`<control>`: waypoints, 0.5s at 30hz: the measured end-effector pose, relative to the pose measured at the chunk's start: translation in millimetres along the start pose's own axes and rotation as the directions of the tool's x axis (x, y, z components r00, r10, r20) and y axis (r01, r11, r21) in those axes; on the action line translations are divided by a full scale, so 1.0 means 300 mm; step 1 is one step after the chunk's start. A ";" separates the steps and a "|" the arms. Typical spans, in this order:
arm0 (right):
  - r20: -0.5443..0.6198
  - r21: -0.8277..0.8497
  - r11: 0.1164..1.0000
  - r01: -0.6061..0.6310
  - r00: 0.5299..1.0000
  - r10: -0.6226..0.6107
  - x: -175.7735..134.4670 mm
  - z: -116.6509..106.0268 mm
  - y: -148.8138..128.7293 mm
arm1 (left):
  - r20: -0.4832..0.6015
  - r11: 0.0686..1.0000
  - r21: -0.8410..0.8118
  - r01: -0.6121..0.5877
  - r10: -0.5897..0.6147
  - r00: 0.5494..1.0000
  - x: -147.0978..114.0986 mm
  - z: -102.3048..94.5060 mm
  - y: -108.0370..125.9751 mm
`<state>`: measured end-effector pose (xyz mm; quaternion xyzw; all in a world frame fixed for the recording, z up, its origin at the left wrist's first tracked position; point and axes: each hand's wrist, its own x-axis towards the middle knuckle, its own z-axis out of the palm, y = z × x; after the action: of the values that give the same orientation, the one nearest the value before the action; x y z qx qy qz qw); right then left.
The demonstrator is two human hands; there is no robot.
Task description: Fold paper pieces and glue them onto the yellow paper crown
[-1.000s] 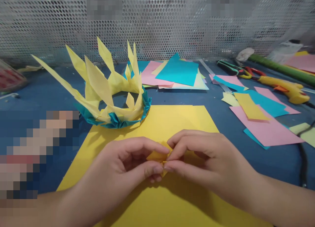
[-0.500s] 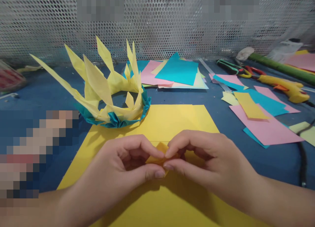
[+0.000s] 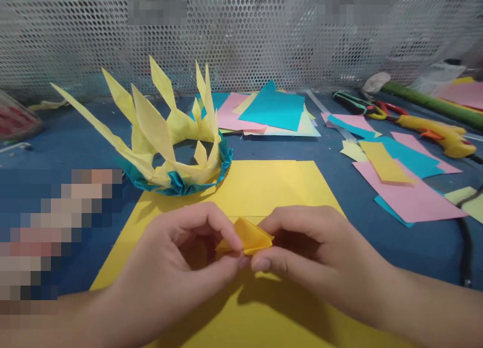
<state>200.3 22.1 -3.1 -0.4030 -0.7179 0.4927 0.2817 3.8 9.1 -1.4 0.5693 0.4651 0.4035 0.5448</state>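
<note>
A small piece of folded orange-yellow paper (image 3: pixel 255 236) with pointed corners is held up over a large yellow sheet (image 3: pixel 279 187). My left hand (image 3: pixel 177 250) pinches its lower left edge between thumb and index finger. On the other side, my right hand (image 3: pixel 320 242) has its fingers curled behind the paper's right corner, partly hidden by it, and its thumb just below. Beyond my left hand stands a pale yellow paper crown (image 3: pixel 153 136) with tall points and blue-green folded paper around its base, its near edge over the yellow sheet.
At the back lies a stack of coloured paper topped by a blue sheet (image 3: pixel 273 109). Pink (image 3: pixel 407 197) and orange-yellow (image 3: pixel 387 161) pieces lie to the right, near a yellow glue gun (image 3: pixel 433 129), its black cable (image 3: pixel 466 247) and scissors (image 3: pixel 383 109). A perforated metal panel (image 3: pixel 249 46) rises behind.
My right index finger and thumb have drawn back to the right from the fold, uncovering more of the folded paper. My left hand keeps its pinch.
</note>
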 end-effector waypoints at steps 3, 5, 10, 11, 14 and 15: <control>-0.023 -0.003 1.000 -0.004 1.000 0.004 0.002 0.002 -0.008 | 0.020 0.998 -0.045 0.037 -0.037 0.999 -0.004 0.001 -0.002; -0.024 0.067 0.996 -0.053 0.998 0.054 0.003 0.005 -0.011 | 0.017 0.999 -0.035 0.019 -0.019 1.000 -0.008 0.000 -0.005; -0.019 0.137 0.986 -0.096 0.995 0.099 0.004 0.009 -0.010 | 0.019 0.996 0.037 -0.080 0.080 0.997 -0.014 0.001 -0.006; -0.021 0.129 0.988 -0.088 0.996 0.091 0.003 0.009 -0.009 | 0.016 0.995 0.045 -0.085 0.085 0.996 -0.014 0.002 -0.005; -0.022 0.104 0.992 -0.075 0.997 0.078 -0.003 0.010 -0.003 | 0.018 0.996 0.053 -0.073 0.072 0.997 -0.012 0.007 0.001; -0.024 0.098 0.992 -0.075 0.997 0.078 -0.005 0.010 -0.001 | 0.017 0.996 0.056 -0.070 0.069 0.997 -0.011 0.007 0.002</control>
<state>198.6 19.3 -3.7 -0.4228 -0.6733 0.5316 0.2920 5.2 5.3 -0.7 0.6033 0.4520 0.4046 0.5177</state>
